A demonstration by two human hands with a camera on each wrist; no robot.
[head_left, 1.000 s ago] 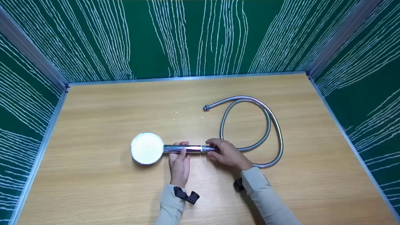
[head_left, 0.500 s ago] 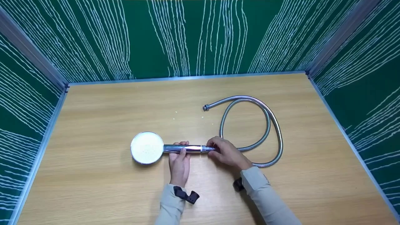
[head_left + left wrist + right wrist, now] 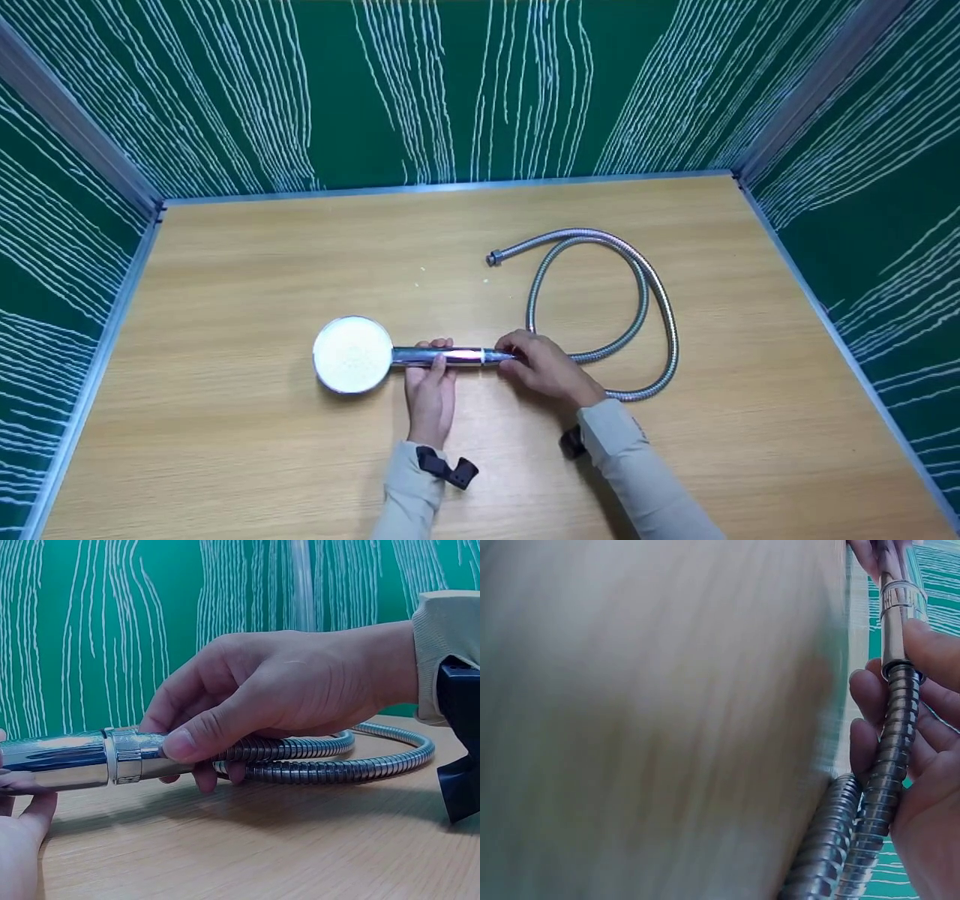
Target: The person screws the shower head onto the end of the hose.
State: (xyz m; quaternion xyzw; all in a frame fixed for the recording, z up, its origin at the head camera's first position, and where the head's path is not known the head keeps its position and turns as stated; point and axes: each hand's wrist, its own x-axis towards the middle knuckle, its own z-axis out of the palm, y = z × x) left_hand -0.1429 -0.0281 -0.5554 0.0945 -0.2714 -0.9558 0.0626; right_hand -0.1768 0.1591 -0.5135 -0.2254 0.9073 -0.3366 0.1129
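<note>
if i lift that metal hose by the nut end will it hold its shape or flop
The hose would probably sag, as it already curves in a loose loop. Its ringed metal skin suggests some weight, and the narrow nut may offer little to pinch.

Table, pale wood with lengthwise grain, filling the middle and lower part of the head view; bluish strip along its rear and side edges; surface blurred at left of the right wrist view. On it: one hose, ribbed metal, looped right of centre, one end with a nut lying at upper centre, the strands crossing toward the lower right. Also several small white specks, scattered near the centre. One shower head, white-faced, left of centre; contact with the wood cannot be determined.
</note>
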